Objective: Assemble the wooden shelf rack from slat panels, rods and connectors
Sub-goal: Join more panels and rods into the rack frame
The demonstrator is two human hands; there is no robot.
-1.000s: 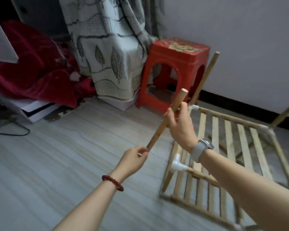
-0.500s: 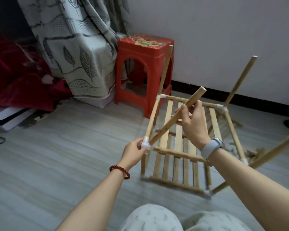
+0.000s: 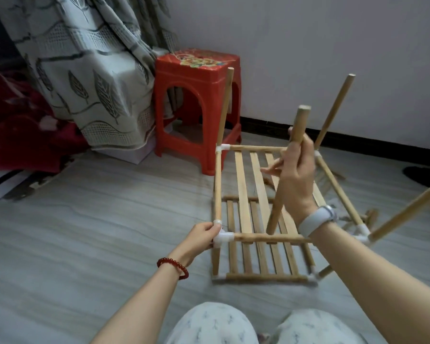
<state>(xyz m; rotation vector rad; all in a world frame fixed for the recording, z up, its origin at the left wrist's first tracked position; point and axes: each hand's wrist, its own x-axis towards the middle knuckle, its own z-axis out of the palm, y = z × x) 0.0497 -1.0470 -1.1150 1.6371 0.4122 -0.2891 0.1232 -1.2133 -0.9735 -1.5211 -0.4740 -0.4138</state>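
Note:
The partly built wooden rack [image 3: 243, 192] stands on the floor with two slat levels joined by white connectors. Rods rise from three of its upper corners. My left hand [image 3: 204, 235] grips the white connector [image 3: 222, 238] at the near left upper corner. My right hand [image 3: 297, 170] holds a loose wooden rod [image 3: 287, 167] nearly upright over the upper slat panel, its lower end hanging above the near front rail [image 3: 266, 237]. The lower slat panel [image 3: 258, 264] lies on the floor.
A red plastic stool [image 3: 196, 105] stands behind the rack against the wall. A patterned curtain [image 3: 85, 70] and red bedding [image 3: 18, 135] fill the left. My knees [image 3: 216, 324] are at the bottom edge. A dark object [image 3: 423, 173] lies at the far right.
My left hand let go of the rod's lower end and took the near left corner connector. My right hand swung the rod from a slant to nearly upright. The view turned right.

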